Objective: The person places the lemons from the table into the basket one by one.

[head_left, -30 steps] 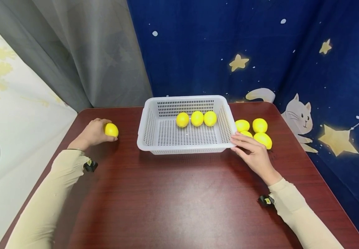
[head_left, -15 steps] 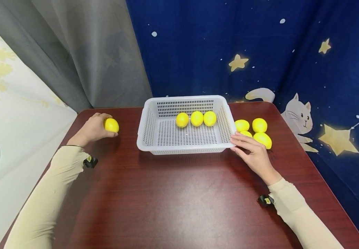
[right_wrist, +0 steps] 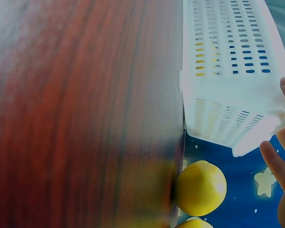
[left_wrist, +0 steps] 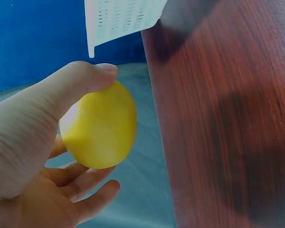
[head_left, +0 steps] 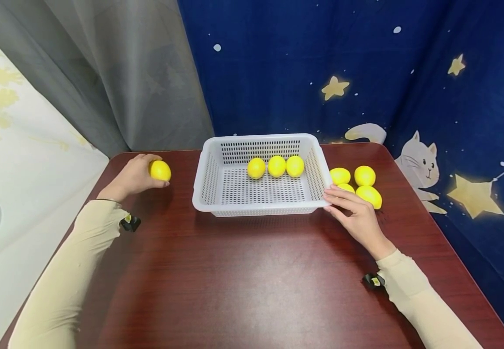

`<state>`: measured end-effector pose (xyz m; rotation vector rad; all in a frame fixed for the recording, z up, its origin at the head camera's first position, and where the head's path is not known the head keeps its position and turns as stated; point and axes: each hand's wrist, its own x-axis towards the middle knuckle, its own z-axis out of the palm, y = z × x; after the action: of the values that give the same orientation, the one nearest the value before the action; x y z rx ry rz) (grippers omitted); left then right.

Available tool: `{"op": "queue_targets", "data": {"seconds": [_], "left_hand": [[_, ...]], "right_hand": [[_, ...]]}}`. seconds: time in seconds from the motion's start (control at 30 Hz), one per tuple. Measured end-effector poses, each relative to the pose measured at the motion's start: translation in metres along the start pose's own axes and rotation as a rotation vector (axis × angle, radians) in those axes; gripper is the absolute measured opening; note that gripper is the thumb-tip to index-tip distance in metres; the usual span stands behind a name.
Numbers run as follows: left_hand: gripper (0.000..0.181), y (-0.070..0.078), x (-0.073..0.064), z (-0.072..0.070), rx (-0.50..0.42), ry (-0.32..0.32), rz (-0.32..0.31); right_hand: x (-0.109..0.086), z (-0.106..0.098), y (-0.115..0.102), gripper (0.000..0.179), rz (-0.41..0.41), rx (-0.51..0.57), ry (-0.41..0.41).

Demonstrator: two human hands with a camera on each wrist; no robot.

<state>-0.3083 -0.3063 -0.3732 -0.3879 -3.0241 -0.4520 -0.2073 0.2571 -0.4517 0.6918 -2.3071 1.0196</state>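
A Smooth Lemon in a Light Pinch Is the Weak Point

The left hand (head_left: 135,175) pinches a lemon (left_wrist: 99,130) between thumb and fingers, raised off the desk (head_left: 252,276) and well apart from the basket (head_left: 262,208). In the left wrist view, one finger stands away from the skin, so the hold probably rests mostly on the thumb and the fingers behind. If that pinch loosens or the thumb slides, the round fruit could pop out and roll; the desk's back edge is near, so it could go over.

The right hand (head_left: 358,218) holds the basket's near right corner, fingers and thumb on either side of the rim. A downward push there could tip the basket, and a sideways pull could slide it, since it looks light.

Inside, three lemons (head_left: 276,166) sit toward the far wall, the right two touching or nearly so. A drop from too high could knock them about; carrying too low from the left would likely catch the rim.

Just beyond the right hand, four lemons (head_left: 365,175) lie clustered on the desk beside the basket, one partly covered by the fingers. A careless shift of that hand or of the basket could nudge them apart and set one rolling.
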Motion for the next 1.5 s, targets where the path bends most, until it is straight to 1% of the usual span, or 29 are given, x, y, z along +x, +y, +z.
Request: {"op": "queue_targets", "data": {"seconds": [0.13, 0.27, 0.37, 0.57, 0.77, 1.17, 1.37, 1.5], "left_hand": [[0.077, 0.006, 0.004, -0.002, -0.001, -0.004, 0.0], [0.079, 0.013, 0.009, -0.003, -0.007, -0.015, 0.003], [0.079, 0.018, 0.013, -0.005, -0.011, -0.013, 0.009], [0.077, 0.029, 0.021, -0.01, -0.033, 0.004, 0.021], [0.077, 0.04, 0.027, -0.015, -0.054, 0.006, 0.014], [0.08, 0.058, 0.044, -0.016, -0.066, 0.01, 0.034], [0.08, 0.068, 0.05, -0.018, -0.079, 0.018, 0.045], [0.08, 0.073, 0.054, -0.018, -0.093, 0.016, 0.047]], "right_hand": [[0.0, 0.0, 0.0, 0.049, -0.016, 0.001, 0.012], [0.001, 0.0, 0.0, 0.047, -0.006, 0.001, 0.013], [0.001, 0.0, -0.001, 0.047, -0.002, 0.0, 0.009], [0.001, -0.001, 0.0, 0.052, -0.007, 0.005, 0.013], [0.002, -0.001, 0.0, 0.052, -0.002, -0.007, 0.006], [0.001, -0.001, -0.001, 0.054, -0.007, -0.005, 0.002], [0.001, -0.001, -0.002, 0.052, 0.015, -0.006, -0.01], [0.001, -0.001, -0.002, 0.053, 0.007, -0.007, -0.008]]}}
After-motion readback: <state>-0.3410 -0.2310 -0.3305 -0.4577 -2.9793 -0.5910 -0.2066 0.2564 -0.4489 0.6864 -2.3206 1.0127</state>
